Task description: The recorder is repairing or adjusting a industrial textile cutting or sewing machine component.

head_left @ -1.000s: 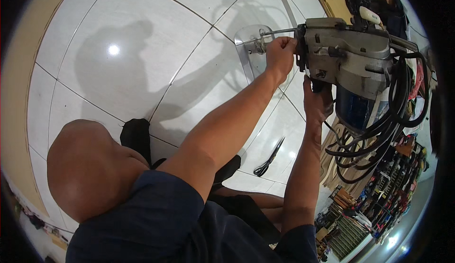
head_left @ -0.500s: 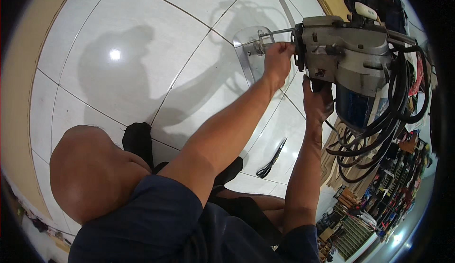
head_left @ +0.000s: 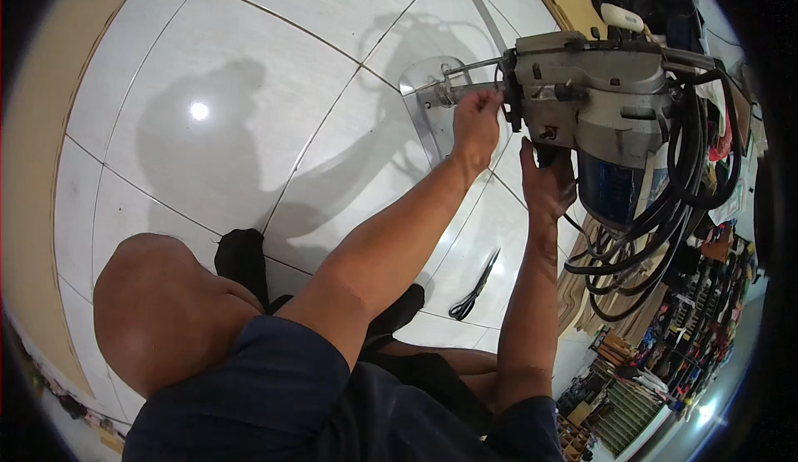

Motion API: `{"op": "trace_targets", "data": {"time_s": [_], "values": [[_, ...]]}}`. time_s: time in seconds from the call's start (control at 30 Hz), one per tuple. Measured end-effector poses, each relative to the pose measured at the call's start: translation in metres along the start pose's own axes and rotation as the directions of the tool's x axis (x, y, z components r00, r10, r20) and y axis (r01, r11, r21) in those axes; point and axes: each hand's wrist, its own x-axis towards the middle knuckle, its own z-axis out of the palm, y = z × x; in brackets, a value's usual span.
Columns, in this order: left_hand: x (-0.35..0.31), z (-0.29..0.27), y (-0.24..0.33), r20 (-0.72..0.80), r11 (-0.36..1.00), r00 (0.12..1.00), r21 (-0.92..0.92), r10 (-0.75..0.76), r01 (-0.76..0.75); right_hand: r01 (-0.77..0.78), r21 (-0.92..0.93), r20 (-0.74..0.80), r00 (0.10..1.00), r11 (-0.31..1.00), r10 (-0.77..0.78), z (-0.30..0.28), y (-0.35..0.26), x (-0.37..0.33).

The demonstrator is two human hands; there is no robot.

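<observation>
Grey metal cutting machine hangs before me, black cables trailing. My left hand pinches its steel front rod; my right hand grips its underside. Black scissors lie on the floor below my right hand.

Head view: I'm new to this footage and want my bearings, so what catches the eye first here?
A bulky grey cutting machine held up at upper right, black cables looping beneath it. The left hand grips its metal rod by the clear guard plate, and the right hand supports it from below. Black scissors lie on the white tiled floor.
</observation>
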Motion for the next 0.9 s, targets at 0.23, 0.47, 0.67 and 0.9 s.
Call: {"op": "trace_targets", "data": {"time_s": [0.23,0.47,0.67,0.9], "values": [[0.009,-0.012,-0.003,0.017,0.949,0.966,0.182,0.258,-0.257,0.125,0.194,0.046,0.99,0.973,-0.136,0.002,0.013,0.004],[-0.002,-0.012,-0.014,0.175,0.991,0.978,0.05,0.111,-0.121,0.259,0.497,0.178,0.903,0.828,-0.39,-0.018,0.044,0.003],[0.008,0.001,0.024,0.073,0.996,0.996,0.06,0.059,-0.063,-0.077,0.608,0.358,0.915,0.79,-0.187,-0.023,0.04,-0.006],[-0.002,-0.033,0.034,0.008,0.98,0.998,0.19,0.064,-0.064,-0.146,0.486,0.197,0.979,0.862,0.054,-0.01,0.001,-0.021]]}}
